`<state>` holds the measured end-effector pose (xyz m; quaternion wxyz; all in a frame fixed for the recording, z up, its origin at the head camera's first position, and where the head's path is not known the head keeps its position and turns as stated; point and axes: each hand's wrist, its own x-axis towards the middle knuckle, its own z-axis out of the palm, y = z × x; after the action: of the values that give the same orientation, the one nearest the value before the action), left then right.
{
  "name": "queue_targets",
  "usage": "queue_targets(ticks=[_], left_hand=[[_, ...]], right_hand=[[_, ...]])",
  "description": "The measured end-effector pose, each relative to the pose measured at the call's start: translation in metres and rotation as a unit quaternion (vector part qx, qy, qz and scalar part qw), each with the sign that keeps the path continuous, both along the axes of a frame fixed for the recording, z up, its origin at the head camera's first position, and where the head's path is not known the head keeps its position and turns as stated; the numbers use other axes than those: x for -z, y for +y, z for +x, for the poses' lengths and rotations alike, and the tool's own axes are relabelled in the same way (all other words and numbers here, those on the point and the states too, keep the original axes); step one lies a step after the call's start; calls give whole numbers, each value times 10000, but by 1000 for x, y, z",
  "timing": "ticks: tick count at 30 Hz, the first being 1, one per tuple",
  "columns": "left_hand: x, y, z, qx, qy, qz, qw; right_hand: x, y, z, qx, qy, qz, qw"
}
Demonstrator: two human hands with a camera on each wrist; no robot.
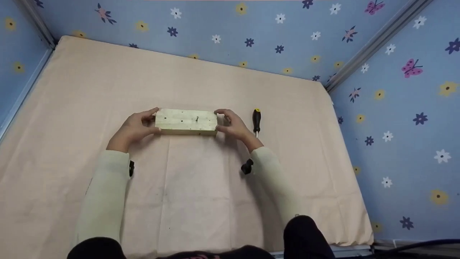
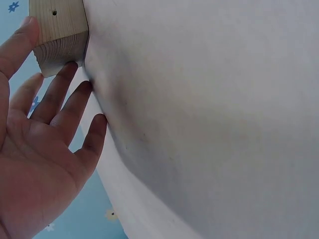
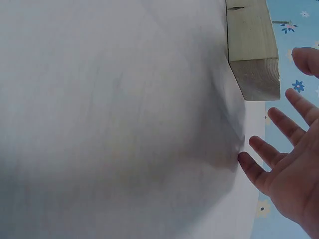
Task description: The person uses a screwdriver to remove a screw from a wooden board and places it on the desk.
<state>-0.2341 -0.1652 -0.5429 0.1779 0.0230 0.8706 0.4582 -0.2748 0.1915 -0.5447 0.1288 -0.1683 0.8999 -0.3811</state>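
Observation:
A pale wooden block (image 1: 179,124) lies lengthwise on the cloth, with several small dark holes in its upper face. A screw (image 1: 197,119) stands partly out of that face, right of its middle. My left hand (image 1: 133,126) holds the block's left end, thumb at the near corner and forefinger at the far one. The left wrist view shows that thumb against the block's edge and a fingertip at the end grain. Around the right end is my right hand (image 1: 233,126); in the right wrist view its spread fingers (image 3: 284,124) stand slightly apart from the wood.
A black screwdriver (image 1: 256,120) with a yellow cap lies right of my right hand, its shaft partly hidden by the wrist. Cream cloth (image 1: 197,172) covers the table, creased in places. Blue flowered walls (image 1: 230,28) border the back and both sides.

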Motion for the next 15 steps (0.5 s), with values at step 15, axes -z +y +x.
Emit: queue_targets(ticks=[15], left_hand=[[-2,-1,1,126,-138,8,9998]], right_hand=[[5,-3,0,-83,-255,-240,9994]])
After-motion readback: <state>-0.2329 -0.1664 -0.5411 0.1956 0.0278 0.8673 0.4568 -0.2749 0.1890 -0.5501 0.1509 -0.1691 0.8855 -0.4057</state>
